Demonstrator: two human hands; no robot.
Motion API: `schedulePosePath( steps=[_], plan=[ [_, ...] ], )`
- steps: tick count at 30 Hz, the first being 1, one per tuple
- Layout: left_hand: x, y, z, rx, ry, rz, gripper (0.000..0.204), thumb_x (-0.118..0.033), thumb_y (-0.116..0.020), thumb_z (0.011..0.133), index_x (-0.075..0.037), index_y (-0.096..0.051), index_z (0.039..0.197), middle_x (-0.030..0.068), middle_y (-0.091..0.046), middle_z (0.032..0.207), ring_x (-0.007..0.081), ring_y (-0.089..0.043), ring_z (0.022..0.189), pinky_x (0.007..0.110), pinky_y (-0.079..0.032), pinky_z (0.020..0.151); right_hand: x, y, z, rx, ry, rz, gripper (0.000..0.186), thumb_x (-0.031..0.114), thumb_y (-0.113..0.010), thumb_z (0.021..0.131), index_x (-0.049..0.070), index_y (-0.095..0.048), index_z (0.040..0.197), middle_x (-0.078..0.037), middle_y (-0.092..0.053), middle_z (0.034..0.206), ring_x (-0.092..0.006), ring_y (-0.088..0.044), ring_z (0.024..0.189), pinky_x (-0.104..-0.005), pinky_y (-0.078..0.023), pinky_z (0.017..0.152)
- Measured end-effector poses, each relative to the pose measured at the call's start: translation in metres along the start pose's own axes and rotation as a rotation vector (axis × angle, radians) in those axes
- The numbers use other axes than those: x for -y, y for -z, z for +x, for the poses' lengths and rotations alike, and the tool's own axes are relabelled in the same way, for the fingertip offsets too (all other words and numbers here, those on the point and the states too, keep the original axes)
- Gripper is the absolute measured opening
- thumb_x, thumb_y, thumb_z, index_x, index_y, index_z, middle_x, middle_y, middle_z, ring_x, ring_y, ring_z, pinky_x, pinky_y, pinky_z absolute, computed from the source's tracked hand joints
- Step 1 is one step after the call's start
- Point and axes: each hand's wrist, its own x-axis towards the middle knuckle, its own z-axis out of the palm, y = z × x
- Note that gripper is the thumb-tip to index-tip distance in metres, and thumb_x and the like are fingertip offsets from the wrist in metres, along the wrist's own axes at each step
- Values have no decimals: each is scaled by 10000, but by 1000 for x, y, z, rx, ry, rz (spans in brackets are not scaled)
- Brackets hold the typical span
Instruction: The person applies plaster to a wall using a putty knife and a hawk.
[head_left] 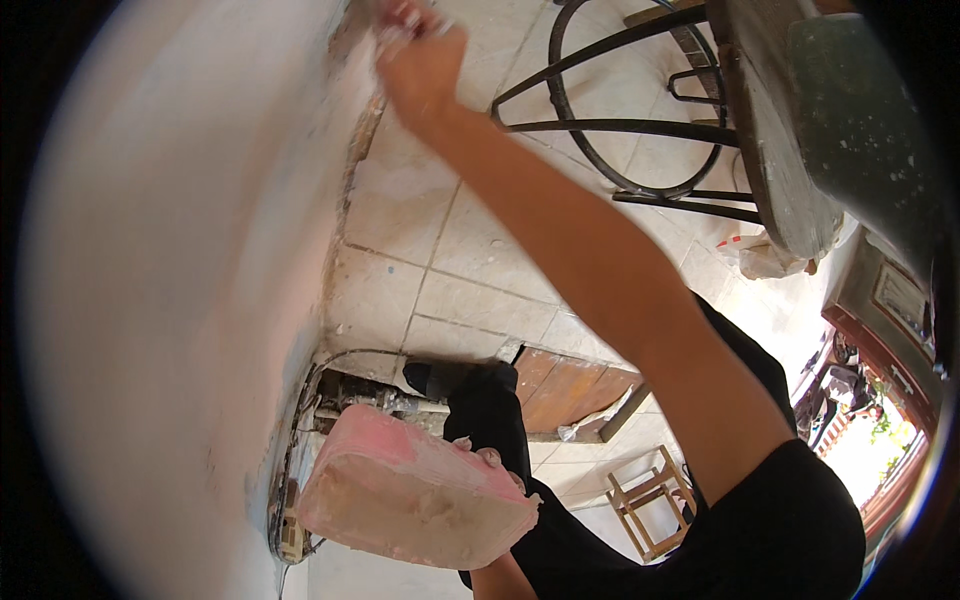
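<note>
Clamping pink tub [385, 440] by edge: left grip [490, 459]. Right grip [425, 68], blurred near wall [190, 260], can't tell closure; tiles [480, 265] spread alongside.

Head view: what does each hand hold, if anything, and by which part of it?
The left hand holds the pink tub, its fingers along the upper-right edge as pictured. The right hand is blurred; its hold cannot be told.

Rough-coated plast. tub [375, 435], matt cloth trousers [490, 430], smth metal frame [640, 127]

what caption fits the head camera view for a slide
Left hand holds a smeared pink tub while the blurred right hand extends beside the pale wall.
</note>
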Motion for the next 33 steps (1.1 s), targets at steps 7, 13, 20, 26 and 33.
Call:
schedulePosePath(
  steps=[7,13,20,26,33],
  plan=[
    [-16,-14,-10,-188,113,37,601,-475,-493,819,-216,-290,1322,207,-303,1242,547,-369,1022,609,-435,738,53,18,-149,528,-424,92,419,-147,-403,710,-14,-614,1047,-98,-652,962,-68,-563,878,-190,-447,682],
    [-15,-9,-2,-193,132,78,625,-465,-500,822,-145,-284,1313,256,-328,1212,520,-392,1025,600,-444,736,7,31,-109,-61,-488,384,126,-92,-447,734,-3,-535,744,-51,-540,715,-146,-514,652,-260,-474,661],
    [-17,-18,4,-194,189,-63,615,-438,-509,825,-171,-264,1322,246,-309,1219,536,-382,1013,611,-439,747,13,-25,-82,112,-422,-139,408,-72,-493,774,14,-536,1171,-104,-612,999,-131,-559,824,-226,-452,712],
    [-18,-14,0,-148,73,134,641,-420,-510,829,-175,-209,1339,233,-300,1219,545,-355,1030,596,-440,790,-5,-11,-171,176,-227,57,481,-88,-439,713,-14,-520,1181,-16,-615,939,-81,-506,787,-199,-415,664],
    [-31,-12,-4,-123,177,73,644,-425,-516,824,-172,-214,1334,227,-301,1204,566,-352,1008,623,-433,779,-22,31,-69,55,-414,-9,182,-110,-435,729,-49,-546,860,-76,-585,832,-123,-536,714,-233,-443,601]
  ],
)
